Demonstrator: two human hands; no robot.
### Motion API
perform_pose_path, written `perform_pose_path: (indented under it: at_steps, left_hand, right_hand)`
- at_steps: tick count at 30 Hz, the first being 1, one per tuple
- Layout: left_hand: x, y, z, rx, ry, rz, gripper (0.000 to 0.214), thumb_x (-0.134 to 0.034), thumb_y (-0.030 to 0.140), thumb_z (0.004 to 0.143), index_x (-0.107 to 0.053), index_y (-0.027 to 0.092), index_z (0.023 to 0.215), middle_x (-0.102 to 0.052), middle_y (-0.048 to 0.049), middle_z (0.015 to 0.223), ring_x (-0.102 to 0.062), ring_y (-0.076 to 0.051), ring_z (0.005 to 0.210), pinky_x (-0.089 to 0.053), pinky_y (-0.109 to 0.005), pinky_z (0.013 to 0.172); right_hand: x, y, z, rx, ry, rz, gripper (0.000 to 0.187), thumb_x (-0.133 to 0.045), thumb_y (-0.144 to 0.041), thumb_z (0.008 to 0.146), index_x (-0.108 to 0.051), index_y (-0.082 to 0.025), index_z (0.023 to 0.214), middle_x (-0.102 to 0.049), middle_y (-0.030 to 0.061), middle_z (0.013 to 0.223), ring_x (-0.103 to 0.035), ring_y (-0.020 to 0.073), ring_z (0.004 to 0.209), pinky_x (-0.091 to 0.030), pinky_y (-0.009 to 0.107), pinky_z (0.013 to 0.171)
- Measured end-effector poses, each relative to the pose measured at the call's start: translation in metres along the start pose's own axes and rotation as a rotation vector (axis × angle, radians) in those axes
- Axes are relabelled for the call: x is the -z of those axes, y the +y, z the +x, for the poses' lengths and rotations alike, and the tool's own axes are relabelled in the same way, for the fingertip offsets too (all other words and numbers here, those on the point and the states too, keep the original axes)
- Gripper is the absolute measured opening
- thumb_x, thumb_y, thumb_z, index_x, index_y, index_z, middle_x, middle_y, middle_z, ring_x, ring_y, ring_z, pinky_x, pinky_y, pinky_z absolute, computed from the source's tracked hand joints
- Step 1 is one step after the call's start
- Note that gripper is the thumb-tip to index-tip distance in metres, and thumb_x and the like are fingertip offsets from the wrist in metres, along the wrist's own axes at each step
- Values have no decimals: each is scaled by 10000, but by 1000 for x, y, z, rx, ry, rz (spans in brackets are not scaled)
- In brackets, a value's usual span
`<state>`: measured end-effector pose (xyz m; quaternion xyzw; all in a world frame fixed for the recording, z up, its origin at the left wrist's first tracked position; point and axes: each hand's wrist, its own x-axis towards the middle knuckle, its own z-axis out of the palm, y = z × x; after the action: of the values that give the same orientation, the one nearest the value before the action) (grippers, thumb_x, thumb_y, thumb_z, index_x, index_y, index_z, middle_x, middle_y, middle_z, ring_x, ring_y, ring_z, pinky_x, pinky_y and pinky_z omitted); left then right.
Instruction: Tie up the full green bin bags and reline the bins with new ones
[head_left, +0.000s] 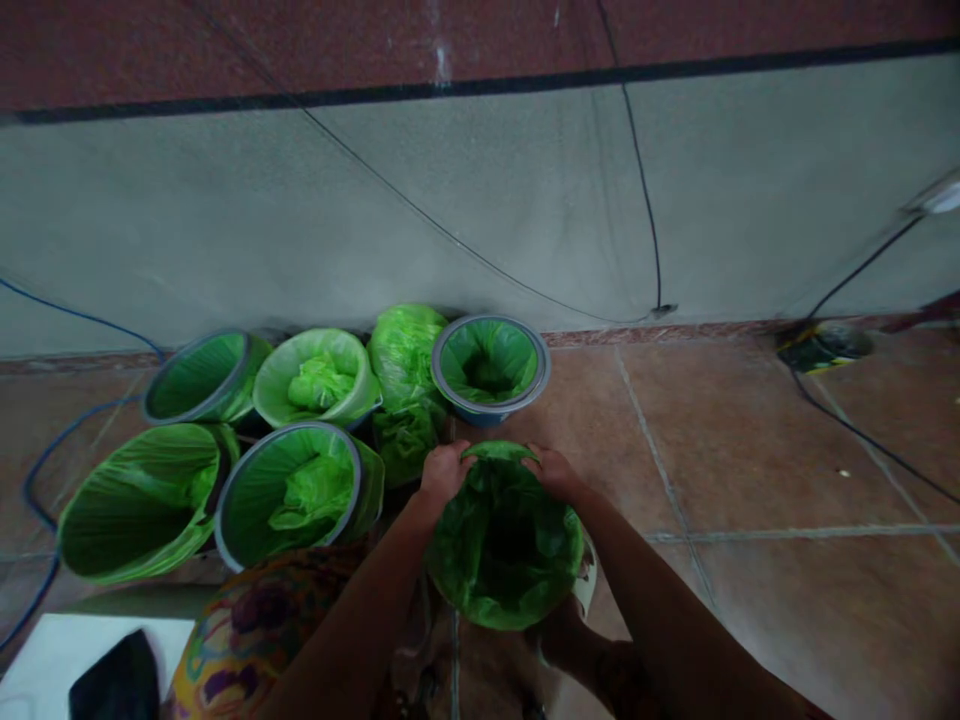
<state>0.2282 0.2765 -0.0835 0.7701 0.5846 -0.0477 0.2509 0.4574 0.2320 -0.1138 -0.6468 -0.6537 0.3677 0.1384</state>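
A small bin lined with a green plastic bag (504, 545) stands on the tiled floor right below me. My left hand (444, 472) grips the far left part of the bag's rim, fingers curled over it. My right hand (553, 472) grips the far right part of the same rim, fingers closed. Between the hands the bag's edge arches upward. The bin's own wall shows only as a pale strip at the lower right, under the bag.
Several more green-lined bins (489, 365) are clustered to the left and behind, near a grey wall (465, 200). A loose green bag bundle (405, 390) lies among them. Cables (847, 425) run across the floor at right, a blue cable (45, 470) at left.
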Motion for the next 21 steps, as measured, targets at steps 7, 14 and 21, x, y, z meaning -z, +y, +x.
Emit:
perform_pose_path:
  at_steps: [7, 14, 21]
  left_hand:
    - [8, -6, -13, 152, 77, -254, 685, -731, 328, 781, -474, 139, 1387, -630, -160, 1317, -611, -255, 1198, -456, -342, 1004]
    - [6, -17, -56, 423, 47, -380, 565, -640, 290, 843, -495, 81, 1347, -619, -201, 1323, -591, -267, 1229, -449, -332, 997]
    - [0, -7, -50, 380, -53, -166, 264, -441, 225, 941, -632, 174, 1116, -727, -135, 1095, -681, -233, 1044, -487, -300, 874]
  right_hand:
    - [3, -2, -6, -82, 45, -134, 453, -501, -302, 916, -547, -103, 1321, -680, 165, 1209, -633, 252, 1111, -470, 344, 947]
    - [6, -41, 20, 63, 68, -218, 436, -496, -280, 926, -567, -172, 1342, -669, 131, 1264, -608, 255, 1176, -430, 363, 1027]
    - [-1, -38, 15, -86, 62, -229, 312, -444, -237, 946, -676, -180, 1146, -741, 113, 1068, -675, 211, 1009, -477, 274, 888]
